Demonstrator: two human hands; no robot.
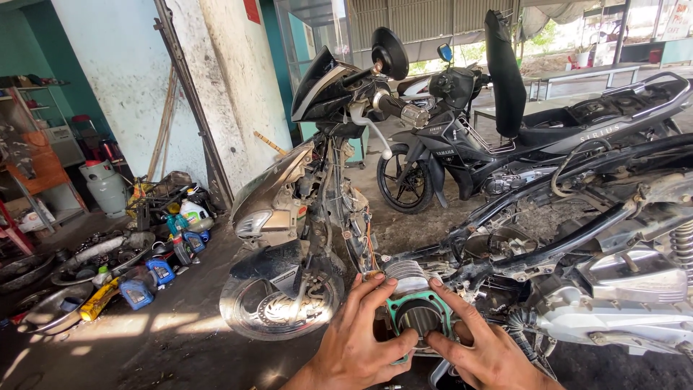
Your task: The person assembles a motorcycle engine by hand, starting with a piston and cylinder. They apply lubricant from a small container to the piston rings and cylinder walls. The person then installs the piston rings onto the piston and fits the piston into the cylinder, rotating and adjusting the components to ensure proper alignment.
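Note:
My left hand (357,345) and my right hand (482,352) both grip a finned metal engine cylinder (408,278) with a green gasket (421,298) around its dark bore. The cylinder sits low on a stripped motorbike frame (548,245), just behind the front wheel (281,303). Fingers of each hand wrap the gasket's edges and thumbs press near the bore. Oil and grime cover both hands.
A second black motorbike (476,137) with its seat raised stands behind. Blue oil bottles (148,282), cans and metal pans (50,307) litter the floor at left. A gas cylinder (106,188) and shelves stand by the wall. Rear shock and engine cases (613,310) lie at right.

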